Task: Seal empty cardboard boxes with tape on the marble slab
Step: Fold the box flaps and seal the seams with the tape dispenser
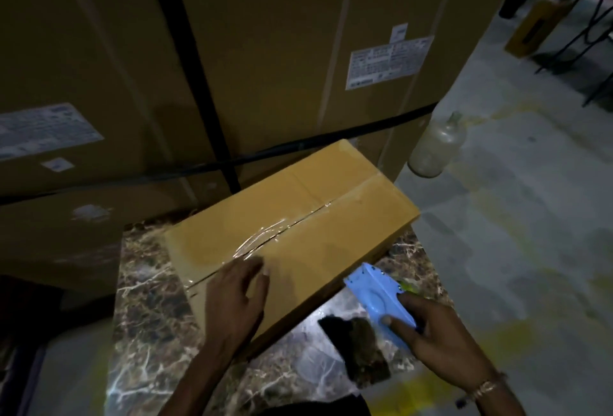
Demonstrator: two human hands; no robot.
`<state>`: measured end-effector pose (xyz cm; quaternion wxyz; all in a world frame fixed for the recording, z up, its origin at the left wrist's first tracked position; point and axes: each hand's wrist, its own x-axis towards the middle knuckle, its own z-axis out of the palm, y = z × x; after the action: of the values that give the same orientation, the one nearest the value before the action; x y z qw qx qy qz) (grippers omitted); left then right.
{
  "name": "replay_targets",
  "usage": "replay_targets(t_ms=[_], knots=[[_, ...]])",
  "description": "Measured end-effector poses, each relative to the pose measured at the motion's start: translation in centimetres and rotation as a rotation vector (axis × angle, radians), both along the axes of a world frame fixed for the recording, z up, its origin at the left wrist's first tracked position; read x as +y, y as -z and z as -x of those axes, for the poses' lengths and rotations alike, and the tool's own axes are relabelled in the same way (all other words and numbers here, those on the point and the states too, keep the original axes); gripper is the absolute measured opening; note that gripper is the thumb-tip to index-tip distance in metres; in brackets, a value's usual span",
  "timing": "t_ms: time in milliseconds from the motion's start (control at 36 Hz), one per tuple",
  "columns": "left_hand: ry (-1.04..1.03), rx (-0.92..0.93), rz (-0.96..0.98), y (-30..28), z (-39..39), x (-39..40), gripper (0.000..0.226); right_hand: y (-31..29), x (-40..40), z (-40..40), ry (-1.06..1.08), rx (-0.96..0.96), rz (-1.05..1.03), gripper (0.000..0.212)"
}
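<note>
Tall cartons [265,51] are walling off the far side from 9 through 1 o'clock, bound by black straps [195,61] and carrying white printed labels [389,61] — their print is too blurred to read. At about 2 o'clock a cloudy, rounded bottle [436,147] is standing on the pale floor [530,216], just beside the cartons' corner. Far off at 1 to 2 o'clock, dark frames and something yellow are showing, too dim to identify. A dark rag [358,346] is lying on the slab [146,316] at 5 o'clock, between the box [315,216] and the right hand [438,346].

The box is sitting at the centre of the slab, slanting from 7 toward 1 o'clock, its far end overhanging the slab's edge. It is plain brown cardboard, flaps closed, with clear, wrinkled tape [265,236] glinting along the centre seam and running down over the near end.

The left hand [235,299] is resting on the near end of the box, fingers loosely spread and pressing on the tape. The right hand is gripping a blue dispenser [381,299] — fingers wrapped round its handle — holding it just beside the box's right side. The slab is polished brown marble with white veins, reflecting light.
</note>
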<state>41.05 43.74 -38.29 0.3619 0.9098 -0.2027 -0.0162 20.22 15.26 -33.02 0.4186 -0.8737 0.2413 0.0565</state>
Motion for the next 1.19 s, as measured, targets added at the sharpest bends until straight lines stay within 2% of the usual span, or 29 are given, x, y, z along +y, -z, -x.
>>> replay_targets(t_ms=[28,56,111,167,222,306,417,472,556,639,750,861,1000,1139,1194], knots=[[0.003,0.169,0.142,-1.3,0.2,-0.3,0.028,-1.3,0.9,-1.0,-0.039,-0.001,-0.098,0.048],[-0.011,0.417,0.309,-2.6,0.4,-0.6,0.029,-1.9,1.7,-2.1,-0.070,0.000,-0.186,0.049],[-0.006,0.862,0.579,-4.7,0.1,-0.8,0.040,-3.0,3.7,-4.5,-0.133,-0.005,-0.322,0.042],[0.057,1.013,0.676,-5.8,-1.0,0.0,0.049,-3.7,6.0,-7.0,-0.185,-0.016,-0.388,0.032],[0.094,1.029,0.718,-6.5,-2.3,1.7,0.051,-4.1,8.2,-9.2,-0.214,-0.028,-0.429,0.025],[0.079,1.013,0.722,-6.9,-4.2,4.3,0.043,-4.3,10.9,-11.9,-0.217,-0.020,-0.505,0.032],[0.054,1.054,0.723,-6.9,-6.2,7.7,0.038,-3.9,13.6,-14.5,-0.242,0.003,-0.563,0.024],[0.037,1.059,0.712,-6.3,-6.9,9.2,0.031,-3.6,14.8,-15.5,-0.250,0.004,-0.580,0.031],[-0.007,1.065,0.710,-4.8,-8.1,11.1,0.015,-3.0,16.7,-16.9,-0.244,0.034,-0.596,0.052],[0.000,1.086,0.676,-3.4,-9.5,12.7,0.013,-2.2,18.4,-18.0,-0.220,0.064,-0.616,0.061],[-0.022,1.109,0.560,-1.8,-12.5,14.5,0.015,-2.2,21.5,-19.8,-0.164,0.073,-0.613,0.035],[-0.044,1.088,0.528,-1.9,-15.9,15.5,0.014,-1.7,25.1,-22.0,-0.062,0.001,-0.552,0.049],[-0.037,1.110,0.435,-1.6,-19.3,15.8,0.009,-1.3,27.6,-23.9,0.073,0.027,-0.526,0.028],[-0.095,1.175,0.451,-0.4,-21.7,15.6,0.012,-0.4,27.9,-24.1,0.162,0.044,-0.491,0.048],[-0.160,1.157,0.437,-0.2,-22.8,15.9,0.009,-0.4,28.0,-24.0,0.198,0.048,-0.497,0.038]])
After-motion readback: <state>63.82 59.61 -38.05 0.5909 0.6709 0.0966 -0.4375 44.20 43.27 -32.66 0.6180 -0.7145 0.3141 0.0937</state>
